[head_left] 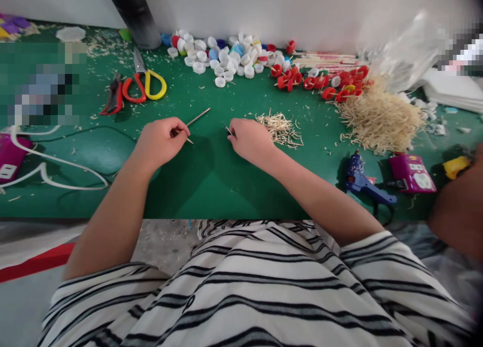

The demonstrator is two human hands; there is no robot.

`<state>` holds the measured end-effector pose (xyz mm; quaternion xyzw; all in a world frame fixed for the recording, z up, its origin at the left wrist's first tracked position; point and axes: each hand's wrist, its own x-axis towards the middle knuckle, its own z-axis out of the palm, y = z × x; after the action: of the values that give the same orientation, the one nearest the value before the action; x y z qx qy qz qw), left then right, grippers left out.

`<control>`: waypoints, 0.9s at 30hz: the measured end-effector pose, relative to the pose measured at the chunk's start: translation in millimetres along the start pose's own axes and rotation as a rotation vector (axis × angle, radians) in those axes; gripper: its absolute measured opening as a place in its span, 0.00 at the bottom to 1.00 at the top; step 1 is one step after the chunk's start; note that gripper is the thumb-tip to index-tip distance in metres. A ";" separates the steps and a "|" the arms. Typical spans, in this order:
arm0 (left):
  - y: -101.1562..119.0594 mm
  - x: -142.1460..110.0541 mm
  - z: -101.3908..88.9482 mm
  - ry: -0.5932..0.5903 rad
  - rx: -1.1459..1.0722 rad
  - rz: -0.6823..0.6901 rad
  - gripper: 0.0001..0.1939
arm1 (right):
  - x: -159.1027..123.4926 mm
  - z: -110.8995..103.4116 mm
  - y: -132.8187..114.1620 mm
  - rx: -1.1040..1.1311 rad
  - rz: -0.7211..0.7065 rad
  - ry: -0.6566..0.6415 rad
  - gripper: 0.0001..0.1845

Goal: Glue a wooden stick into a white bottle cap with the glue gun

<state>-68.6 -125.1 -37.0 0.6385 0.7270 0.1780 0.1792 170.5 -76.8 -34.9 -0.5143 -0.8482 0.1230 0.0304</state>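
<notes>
My left hand (166, 138) is closed in a pinch on a thin wooden stick (199, 116). The stick slants up to the right, and its pale pointed end shows below my fingers. My right hand (251, 138) is closed on a small thin tool (227, 128) with a dark metal tip pointing left. Most of that tool is hidden by my fingers, so its kind cannot be made out. The two hands are apart, low over the green tabletop (211, 191). Just right of my right hand lies a small heap of short wood slivers (279, 129).
Bottle caps (230, 55) are heaped at the back, with red caps on sticks (320, 80) beside them. Scissors (145, 83) and red-handled pliers (113, 96) lie left. Rightward are a shavings pile (381, 116), a blue glue gun (366, 181), a purple power socket (412, 173) and another person's arm (458, 206).
</notes>
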 end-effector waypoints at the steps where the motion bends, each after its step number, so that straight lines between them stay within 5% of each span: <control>1: 0.1 -0.1 -0.3 -0.002 0.003 -0.004 0.12 | 7.3 1.1 -1.5 0.002 0.026 0.000 0.12; 11: 2.5 -1.6 1.9 -0.027 0.041 0.020 0.12 | 4.1 -1.5 60.5 0.018 0.216 0.113 0.08; 27: -0.5 -0.7 2.3 -0.030 0.015 0.003 0.10 | -3.7 -16.8 107.6 0.008 0.360 0.144 0.10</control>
<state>-67.8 -125.8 -39.2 0.6436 0.7245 0.1633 0.1851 268.3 -29.7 -44.1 -0.6651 -0.7376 0.0927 0.0707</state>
